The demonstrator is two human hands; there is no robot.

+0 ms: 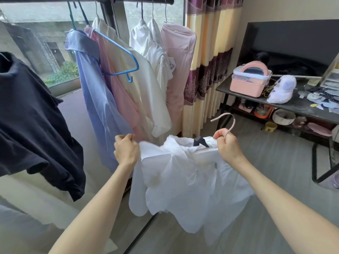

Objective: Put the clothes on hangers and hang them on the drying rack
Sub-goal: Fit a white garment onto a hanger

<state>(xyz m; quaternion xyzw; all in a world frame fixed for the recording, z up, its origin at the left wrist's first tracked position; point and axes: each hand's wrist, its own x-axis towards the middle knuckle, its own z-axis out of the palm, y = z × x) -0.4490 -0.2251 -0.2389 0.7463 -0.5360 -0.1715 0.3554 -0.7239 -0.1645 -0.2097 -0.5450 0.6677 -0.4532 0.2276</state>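
A white shirt (185,180) hangs in front of me on a pink hanger (231,121), whose hook sticks up above the collar. My right hand (226,145) grips the hanger just below the hook. My left hand (126,149) pinches the shirt's left shoulder and holds it out. The black rail of the drying rack (146,0) runs along the top. Several shirts hang from it: a lilac one (97,99), a pink one (121,99), a cream one (146,85) and others. An empty blue hanger (126,63) dangles among them, hook downward.
A dark garment (33,121) hangs at the left. A striped curtain (207,66) falls behind the rack beside the window. At the right stands a black table (293,105) with a pink box (249,81) and clutter, bowls on its lower shelf. The floor is grey.
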